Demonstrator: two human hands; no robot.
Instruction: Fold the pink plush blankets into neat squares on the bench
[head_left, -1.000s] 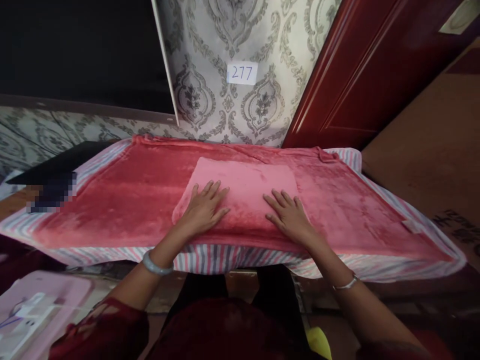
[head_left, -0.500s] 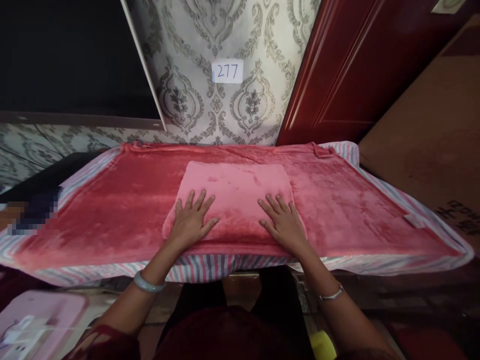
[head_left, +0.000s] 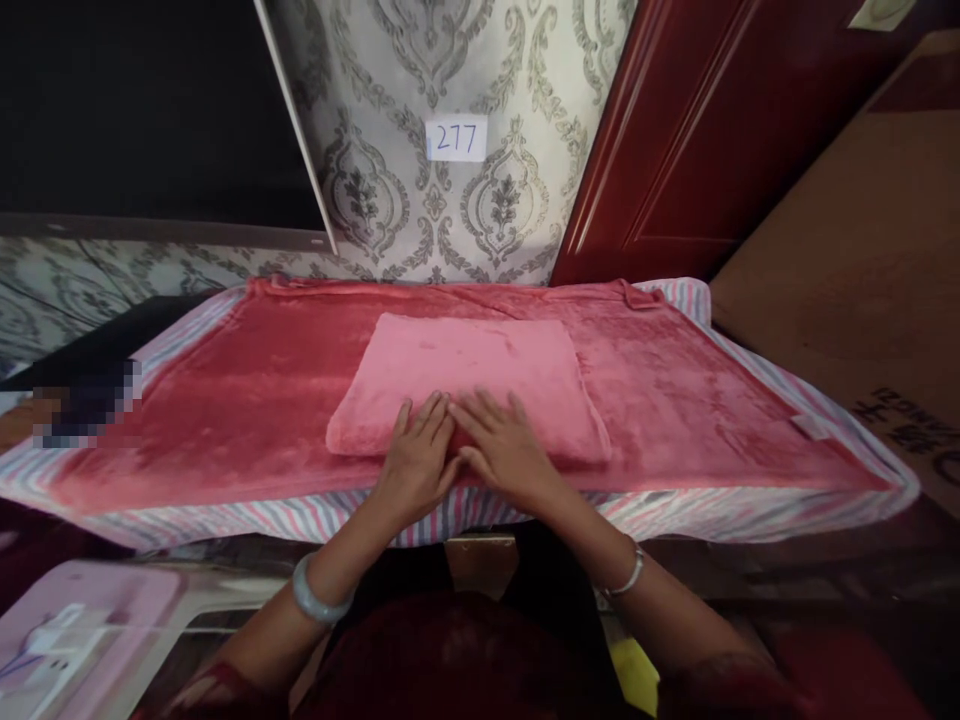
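A pink plush folded cloth [head_left: 480, 350], flat and roughly rectangular, lies in the middle of a red plush blanket [head_left: 255, 400] with a striped border. My left hand [head_left: 421, 450] rests palm down on the near middle part of the folded cloth, fingers stretched out. Beside it, my right hand [head_left: 506, 448] also lies flat there, its fingers pointing forward and inward. The two hands meet or nearly meet at the fingertips and thumbs. Neither hand grips anything. Part of the cloth's near edge is hidden under them.
Behind stands a patterned wall with a paper label [head_left: 456, 138] reading 277. A dark screen [head_left: 150, 120] is at the upper left, a red door [head_left: 697, 130] at the upper right. A cardboard box [head_left: 847, 240] borders the right side. A pink stool-like object [head_left: 97, 590] sits lower left.
Both hands have slid inward from the two sides of the folded cloth to its near middle, coming together. The view has shifted slightly.
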